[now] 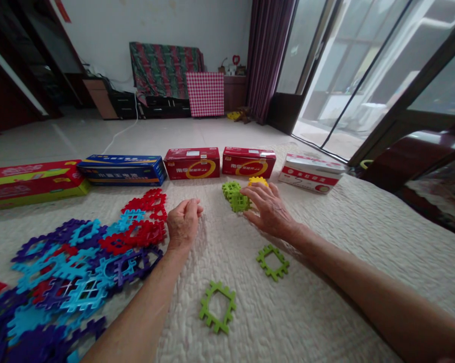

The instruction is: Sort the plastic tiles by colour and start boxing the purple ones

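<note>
My left hand (184, 220) is closed in a loose fist over the quilted cover, beside the right edge of a pile of red interlocking pieces (146, 232). Nothing shows in its fingers. My right hand (270, 207) has its fingers stretched out and thumb apart, at a small group of green interlocking pieces (235, 195) and a yellow interlocking piece (258, 180), which it partly hides. Whether the fingertips touch them I cannot tell. Nearer to me lie two separate green square frames, one green frame (273, 262) below my right hand and another green frame (218, 306) between my forearms.
Light blue pieces (87, 292) and purple pieces (49, 340) heap up at left. Along the far edge stand a red-and-green box (34, 181), a blue box (121, 170), two red boxes (192, 164) and a white-and-red box (310, 173). Glass doors (348, 75) are at right.
</note>
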### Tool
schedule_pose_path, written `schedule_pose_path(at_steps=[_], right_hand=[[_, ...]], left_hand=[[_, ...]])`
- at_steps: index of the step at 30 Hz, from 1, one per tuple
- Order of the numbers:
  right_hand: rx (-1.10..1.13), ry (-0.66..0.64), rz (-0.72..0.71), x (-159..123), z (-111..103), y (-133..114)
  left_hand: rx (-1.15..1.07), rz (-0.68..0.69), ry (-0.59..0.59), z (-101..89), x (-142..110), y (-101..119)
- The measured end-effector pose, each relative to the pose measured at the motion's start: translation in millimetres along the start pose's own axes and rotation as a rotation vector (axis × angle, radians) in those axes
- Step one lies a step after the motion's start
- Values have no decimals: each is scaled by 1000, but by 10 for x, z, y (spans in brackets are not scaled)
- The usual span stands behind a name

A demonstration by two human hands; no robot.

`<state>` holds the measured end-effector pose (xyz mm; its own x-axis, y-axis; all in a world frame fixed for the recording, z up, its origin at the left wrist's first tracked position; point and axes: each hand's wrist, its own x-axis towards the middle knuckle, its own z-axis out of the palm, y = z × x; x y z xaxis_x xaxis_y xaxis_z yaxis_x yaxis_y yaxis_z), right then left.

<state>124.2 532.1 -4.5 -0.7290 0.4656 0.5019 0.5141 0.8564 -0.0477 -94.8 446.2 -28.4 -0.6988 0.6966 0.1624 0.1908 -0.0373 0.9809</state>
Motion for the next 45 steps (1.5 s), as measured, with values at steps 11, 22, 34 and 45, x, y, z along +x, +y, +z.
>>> schedule_pose_path(at_steps=[11,22,34,45], right_hand=[[82,-44,50,-34,-318,-45],[179,-762,6,-362,-907,-484],[176,-357,75,-135,-586,-356],[7,-48,26,98,-28,-92]], left_hand=[[3,26,-9,-4,16,-43],[22,15,-10,-6,24,-52],[30,15,-7,-10,18,-37],[19,32,-14,-4,14,-40]])
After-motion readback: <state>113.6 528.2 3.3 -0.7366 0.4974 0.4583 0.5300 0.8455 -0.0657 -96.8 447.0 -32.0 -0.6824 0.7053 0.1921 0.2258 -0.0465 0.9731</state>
